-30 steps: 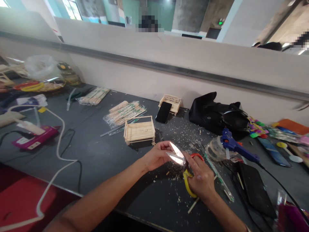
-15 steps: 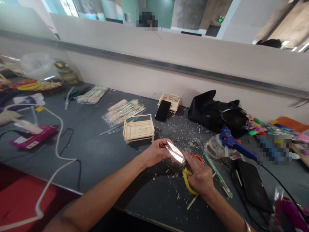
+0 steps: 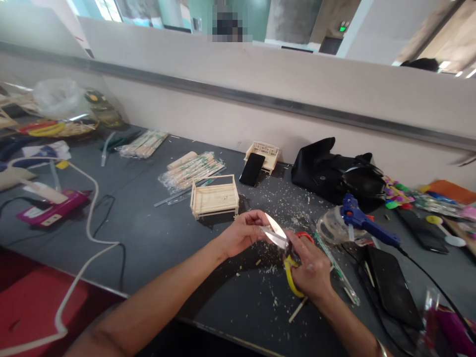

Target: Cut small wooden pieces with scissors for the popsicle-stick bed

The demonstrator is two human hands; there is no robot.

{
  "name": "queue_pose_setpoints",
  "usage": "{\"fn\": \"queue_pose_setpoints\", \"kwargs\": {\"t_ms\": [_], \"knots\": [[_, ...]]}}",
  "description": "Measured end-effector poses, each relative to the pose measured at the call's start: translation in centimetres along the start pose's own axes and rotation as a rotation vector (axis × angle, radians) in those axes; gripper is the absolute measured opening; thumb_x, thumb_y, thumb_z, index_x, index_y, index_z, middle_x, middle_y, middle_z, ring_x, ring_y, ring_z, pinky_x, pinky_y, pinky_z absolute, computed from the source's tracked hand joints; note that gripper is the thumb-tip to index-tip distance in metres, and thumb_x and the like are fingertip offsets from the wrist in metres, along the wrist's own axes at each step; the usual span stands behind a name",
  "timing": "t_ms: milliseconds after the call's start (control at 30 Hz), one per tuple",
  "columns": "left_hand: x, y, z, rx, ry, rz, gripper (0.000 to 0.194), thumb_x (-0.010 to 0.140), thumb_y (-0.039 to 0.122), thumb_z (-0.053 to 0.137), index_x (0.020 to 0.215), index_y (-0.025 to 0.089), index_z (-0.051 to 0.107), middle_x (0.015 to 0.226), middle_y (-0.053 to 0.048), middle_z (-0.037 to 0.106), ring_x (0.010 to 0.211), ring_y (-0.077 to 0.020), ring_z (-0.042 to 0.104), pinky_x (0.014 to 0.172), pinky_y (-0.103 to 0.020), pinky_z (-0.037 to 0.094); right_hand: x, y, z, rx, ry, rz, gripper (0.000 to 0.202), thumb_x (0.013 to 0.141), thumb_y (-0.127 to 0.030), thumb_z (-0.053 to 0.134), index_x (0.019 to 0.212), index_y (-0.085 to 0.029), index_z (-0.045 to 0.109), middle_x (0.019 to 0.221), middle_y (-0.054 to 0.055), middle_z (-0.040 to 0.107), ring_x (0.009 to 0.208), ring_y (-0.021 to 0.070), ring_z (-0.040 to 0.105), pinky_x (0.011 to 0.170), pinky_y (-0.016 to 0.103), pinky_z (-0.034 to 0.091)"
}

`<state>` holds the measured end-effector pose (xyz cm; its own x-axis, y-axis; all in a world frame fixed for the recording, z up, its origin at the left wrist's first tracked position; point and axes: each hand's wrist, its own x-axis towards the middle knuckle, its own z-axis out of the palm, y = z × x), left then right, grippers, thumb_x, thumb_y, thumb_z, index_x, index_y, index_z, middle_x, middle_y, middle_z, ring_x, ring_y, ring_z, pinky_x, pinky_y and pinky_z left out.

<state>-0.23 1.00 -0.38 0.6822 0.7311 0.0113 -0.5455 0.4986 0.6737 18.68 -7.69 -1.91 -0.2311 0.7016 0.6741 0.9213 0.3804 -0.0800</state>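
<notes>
Your right hand (image 3: 311,267) is clamped on the scissors (image 3: 279,235), blades parted; your left hand (image 3: 241,234) is at their tips, its grip I cannot tell. Desk (image 3: 152,233) spreads left of the scissors toward the white cable (image 3: 89,225); its front edge runs nearer you.

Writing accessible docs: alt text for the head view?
A person's right hand holds open scissors next to the left hand, over a dark table scattered with pale scraps. Behind stands a small stick-built frame; a blue glue gun is at right.
</notes>
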Motion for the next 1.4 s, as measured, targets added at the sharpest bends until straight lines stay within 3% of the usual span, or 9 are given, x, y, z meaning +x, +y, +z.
{"fn": "queue_pose_setpoints", "kwargs": {"t_ms": [267,667,867,1400], "knots": [[0.05,-0.2,-0.55,0.009,-0.018,-0.053,0.025,0.056,0.015,0.087,0.075,0.013,0.07,0.068,-0.002,0.07,0.062,-0.0123,0.064,0.058,-0.022,0.052,-0.18,-0.1,-0.01,-0.031,-0.037,-0.015,0.054,0.07,-0.007,0.049,0.12,-0.021,0.065,0.076,0.001,0.066,0.062,0.015,0.06,0.056,0.023,0.047],[-0.1,-0.15,-0.47,0.019,-0.051,-0.081,0.027,0.054,0.017,0.089,0.074,0.014,0.071,0.069,-0.003,0.072,0.06,-0.0134,0.064,0.058,-0.023,0.053,-0.07,-0.26,-0.31,-0.062,-0.021,-0.047,0.053,0.073,-0.007,0.05,0.122,-0.021,0.064,0.073,0.0,0.061,0.062,0.0149,0.057,0.056,0.024,0.044],[-0.07,-0.05,-0.34,0.005,-0.053,-0.085,0.022,0.06,0.02,0.087,0.074,0.013,0.072,0.067,-0.003,0.072,0.059,-0.0128,0.065,0.058,-0.022,0.052,0.1,-0.42,-0.41,-0.066,-0.031,-0.048,0.05,0.072,-0.006,0.048,0.117,-0.018,0.065,0.074,0.001,0.062,0.063,0.0152,0.057,0.056,0.024,0.044],[-0.01,0.31,-0.49,0.024,0.004,-0.117,0.026,0.05,0.013,0.089,0.07,0.012,0.073,0.066,-0.003,0.071,0.059,-0.0115,0.063,0.059,-0.02,0.048,-0.17,-0.3,-0.38,-0.086,-0.039,-0.055,0.062,0.065,-0.006,0.048,0.123,-0.021,0.064,0.07,0.001,0.061,0.058,0.0145,0.055,0.051,0.022,0.043]]}}
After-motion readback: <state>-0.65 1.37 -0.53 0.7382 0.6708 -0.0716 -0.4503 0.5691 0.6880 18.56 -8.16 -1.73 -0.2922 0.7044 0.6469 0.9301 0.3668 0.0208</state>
